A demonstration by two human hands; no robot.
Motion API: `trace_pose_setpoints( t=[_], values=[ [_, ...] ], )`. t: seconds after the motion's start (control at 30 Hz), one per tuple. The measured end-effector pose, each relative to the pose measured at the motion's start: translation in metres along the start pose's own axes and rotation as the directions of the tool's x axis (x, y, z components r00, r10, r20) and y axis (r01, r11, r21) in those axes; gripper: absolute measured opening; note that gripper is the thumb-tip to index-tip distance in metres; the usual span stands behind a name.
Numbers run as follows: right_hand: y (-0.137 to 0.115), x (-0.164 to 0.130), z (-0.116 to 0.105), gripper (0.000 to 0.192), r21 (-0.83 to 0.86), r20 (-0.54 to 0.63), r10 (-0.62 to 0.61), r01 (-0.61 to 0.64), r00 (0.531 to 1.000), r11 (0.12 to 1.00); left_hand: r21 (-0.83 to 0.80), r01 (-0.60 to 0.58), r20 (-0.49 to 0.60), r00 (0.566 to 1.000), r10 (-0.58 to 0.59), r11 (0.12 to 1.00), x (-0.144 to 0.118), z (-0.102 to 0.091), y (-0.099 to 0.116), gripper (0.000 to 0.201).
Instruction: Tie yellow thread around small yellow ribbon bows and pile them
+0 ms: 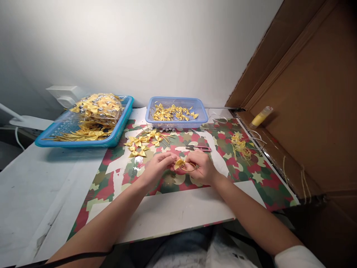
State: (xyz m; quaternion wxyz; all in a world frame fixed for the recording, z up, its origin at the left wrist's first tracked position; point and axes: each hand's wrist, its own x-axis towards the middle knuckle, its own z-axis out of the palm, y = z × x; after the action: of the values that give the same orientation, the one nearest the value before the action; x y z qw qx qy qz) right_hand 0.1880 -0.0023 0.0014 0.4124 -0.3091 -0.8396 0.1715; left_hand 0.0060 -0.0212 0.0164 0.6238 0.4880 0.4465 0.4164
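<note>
Head cam: both hands meet mid-table over the camo-print mat. Left hand and right hand both pinch the same small yellow ribbon bow, fingertips closed on it from either side. A thin gold loop hangs off the bow under the right-hand fingers; can't tell exactly which fingers grip it. Bow sits just above the mat, between the two hands, roughly centre of the work area.

Just beyond the right hand: small snips with reddish handles lying flat on the mat. Beyond the left hand: loose pile of finished yellow bows with gold wire tails, on the mat, near the small basket.

Farther back, against the wall: lilac mesh basket holding more yellow bows. Left of it, well apart from the hands: larger blue tray with clear bags of bows stacked over loose gold wires.

Right side of the mat: small heap of yellow thread scraps. Past that, a yellow tube with a pale cap, leaning on the cardboard wall that closes off the right edge.

White tabletop shows left of the mat.
</note>
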Motion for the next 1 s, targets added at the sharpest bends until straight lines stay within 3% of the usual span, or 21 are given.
trace_pose_setpoints(
  t=[0.17, 0.37, 0.47, 0.6, 0.7, 0.9, 1.0],
  values=[
    [0.0, 0.0, -0.001, 0.022, -0.023, 0.028, -0.056, 0.057, 0.998, 0.998, 0.017, 0.039, 0.044, 0.998, -0.04, 0.999, -0.001, 0.002, 0.001, 0.025],
    [0.008, 0.003, -0.013, 0.012, -0.044, -0.091, 0.14, -0.145, 0.986, 0.989, -0.059, 0.019, 0.055, 0.998, -0.016, 0.998, 0.0, 0.001, -0.001, 0.028],
    [0.025, 0.004, -0.021, 0.008, -0.224, -0.136, 0.274, -0.299, 0.952, 0.928, -0.105, 0.023, 0.066, 0.998, -0.017, 0.994, -0.001, 0.001, -0.001, 0.032],
    [0.045, 0.002, -0.027, 0.015, -0.465, -0.072, 0.476, -0.451, 0.877, 0.762, -0.171, 0.015, 0.104, 0.995, 0.003, 0.985, -0.003, 0.0, -0.001, 0.033],
    [0.048, 0.002, -0.026, 0.019, -0.533, -0.017, 0.58, -0.498, 0.814, 0.684, -0.191, -0.035, 0.128, 0.99, 0.06, 0.981, -0.004, -0.001, -0.001, 0.028],
    [0.049, 0.003, -0.019, 0.016, -0.523, -0.007, 0.645, -0.553, 0.764, 0.649, -0.14, -0.187, 0.119, 0.972, 0.204, 0.972, -0.004, 0.0, -0.003, 0.021],
    [0.047, 0.002, -0.02, 0.017, -0.326, -0.051, 0.644, -0.622, 0.763, 0.712, -0.064, -0.238, 0.093, 0.965, 0.243, 0.969, -0.003, 0.001, -0.003, 0.021]
  ],
)
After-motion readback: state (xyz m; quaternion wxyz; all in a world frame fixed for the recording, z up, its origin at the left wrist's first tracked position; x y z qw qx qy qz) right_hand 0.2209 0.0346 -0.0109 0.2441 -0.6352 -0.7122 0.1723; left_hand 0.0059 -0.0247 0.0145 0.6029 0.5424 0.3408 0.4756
